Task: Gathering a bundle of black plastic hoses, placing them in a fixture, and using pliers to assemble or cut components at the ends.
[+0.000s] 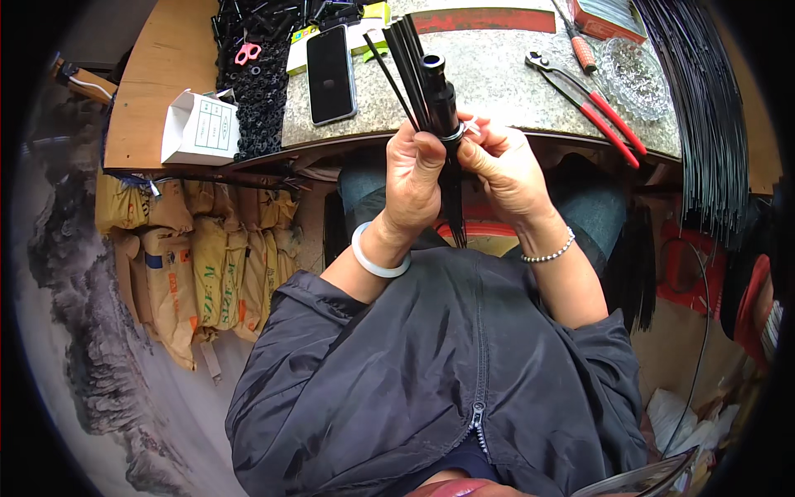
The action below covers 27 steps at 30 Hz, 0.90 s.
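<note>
Black tube (439, 91) with a stepped, open top is held just above the front edge of the table (505, 83), near the middle of that edge, and a bundle of thin black strips (397, 70) fans out along its left side toward the back edge. Its long axis runs away from the person, the open end farthest from the body and leaning slightly left, while dark strands hang below the hands toward the lap; how steeply it tilts cannot be told from this one view. The left hand (416, 178) closes around the lower part from the left, thumb laid along it, the other fingers mostly hidden behind. The right hand (512, 174) comes in from the right, its thumb and forefinger pinching at a bright metal ring (452, 133) around the tube, so that the ring lies just left of those fingertips and between both hands, about equally near to each. On the table, a phone (331, 74) lies toward the left, and red-handled pliers (588, 108) reach over the front edge near the right corner, beside a glass dish (633, 79)
</note>
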{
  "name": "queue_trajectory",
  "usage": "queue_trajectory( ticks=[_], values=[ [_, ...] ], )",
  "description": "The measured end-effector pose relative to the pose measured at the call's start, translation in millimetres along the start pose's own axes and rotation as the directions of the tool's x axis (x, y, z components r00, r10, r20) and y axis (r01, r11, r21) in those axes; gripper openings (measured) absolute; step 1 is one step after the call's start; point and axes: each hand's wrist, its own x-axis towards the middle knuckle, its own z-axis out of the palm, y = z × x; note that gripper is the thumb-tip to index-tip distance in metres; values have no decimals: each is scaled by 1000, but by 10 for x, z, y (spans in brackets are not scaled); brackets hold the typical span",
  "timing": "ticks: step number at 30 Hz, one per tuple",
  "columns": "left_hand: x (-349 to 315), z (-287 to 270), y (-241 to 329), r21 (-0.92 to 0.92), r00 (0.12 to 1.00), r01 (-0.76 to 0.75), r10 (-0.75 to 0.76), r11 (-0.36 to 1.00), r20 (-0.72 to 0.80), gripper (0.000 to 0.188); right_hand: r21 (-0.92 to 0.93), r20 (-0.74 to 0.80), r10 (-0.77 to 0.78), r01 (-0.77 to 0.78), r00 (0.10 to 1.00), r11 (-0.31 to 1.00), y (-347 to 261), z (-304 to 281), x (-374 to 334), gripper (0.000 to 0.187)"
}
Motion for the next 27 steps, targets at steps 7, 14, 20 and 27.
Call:
queue_trajectory(
  ticks=[7,14,20,27],
  values=[
    [291,-75,253,-334,999,48,-36,941,41,75,-653,2,-142,109,990,750,383,117,-122,39],
    [193,-37,416,2,968,179,-176,984,181,42,-807,76,-293,231,953,544,344,137,-176,16],
    [161,166,495,271,993,27,-56,962,101,26,-841,234,-527,443,817,312,-2,192,-179,67],
    [34,131,355,299,996,86,-71,950,-60,26,-880,464,-580,423,670,-215,-548,735,-149,69]
  ],
)
